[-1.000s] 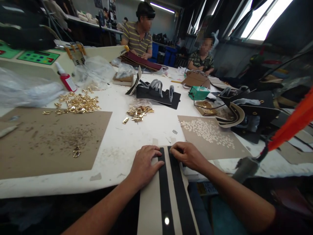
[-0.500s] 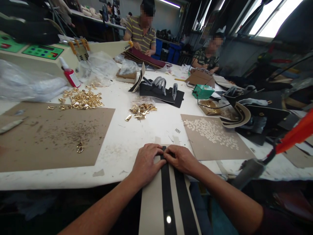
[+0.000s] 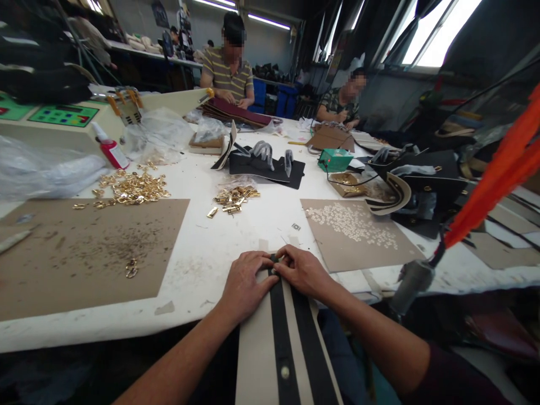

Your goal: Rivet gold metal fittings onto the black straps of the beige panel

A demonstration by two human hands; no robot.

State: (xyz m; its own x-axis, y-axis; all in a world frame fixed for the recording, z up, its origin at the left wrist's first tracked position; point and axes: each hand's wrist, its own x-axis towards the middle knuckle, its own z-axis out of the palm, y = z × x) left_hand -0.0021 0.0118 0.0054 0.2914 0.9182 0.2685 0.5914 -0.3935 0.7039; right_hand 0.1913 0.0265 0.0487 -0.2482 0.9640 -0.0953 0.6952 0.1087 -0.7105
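A long beige panel (image 3: 255, 360) with two black stripes reaches from the table edge down toward me. A round, light-coloured stud (image 3: 285, 372) shows on its left stripe near the bottom. My left hand (image 3: 248, 281) rests on the far end of the panel, thumb and fingers curved round the tip of the left stripe. Against it, my right hand (image 3: 301, 270) has its thumb and fingers pinched at the same tip, where a small pale piece (image 3: 274, 271) shows between the hands. What exactly the right fingers pinch is too small to tell.
Gold hooks (image 3: 137, 188) and gold plates (image 3: 234, 198) lie in piles on the white table (image 3: 198, 247). Brown boards flank the panel, the right one (image 3: 337, 250) bearing small clear rings. An orange strip (image 3: 493, 185) hangs at right. Two people sit across the table.
The view has shifted, moving most of the scene left. Both hands stay at the panel's far end; the fingers have parted slightly, and a small pale piece now shows between them.
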